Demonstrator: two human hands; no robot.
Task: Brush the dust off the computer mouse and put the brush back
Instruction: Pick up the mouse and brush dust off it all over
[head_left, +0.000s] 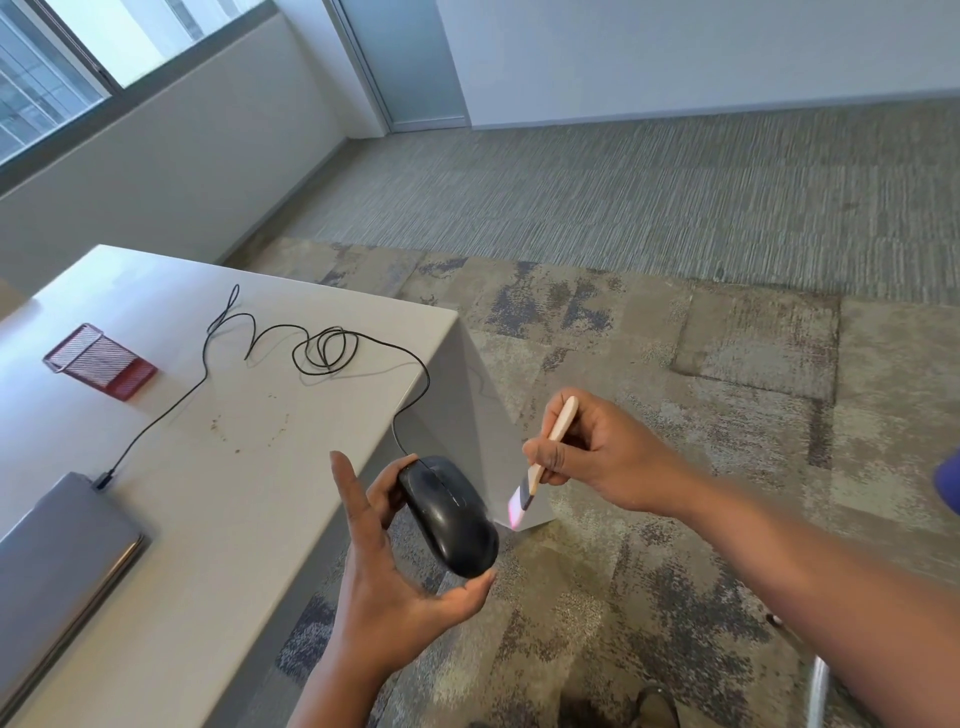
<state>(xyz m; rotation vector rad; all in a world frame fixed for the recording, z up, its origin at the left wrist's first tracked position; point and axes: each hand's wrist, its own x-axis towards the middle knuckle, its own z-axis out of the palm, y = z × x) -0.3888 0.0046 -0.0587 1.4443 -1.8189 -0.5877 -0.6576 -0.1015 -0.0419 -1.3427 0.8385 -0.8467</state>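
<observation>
Centrally, the left hand (395, 561) cradles the computer mouse (449, 514) off the desk (218, 519) edge, fingers curled around its ends. At 3 o'clock the right hand (597, 457) pinches the brush (545, 457). Light, smooth shell: hold by the sides. Bristles blurred; underside hidden.

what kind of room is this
Most likely an office: carpet tiles cover the floor, a closed laptop lies on a plain white desk, and a red mesh holder stands beside the window wall.
</observation>
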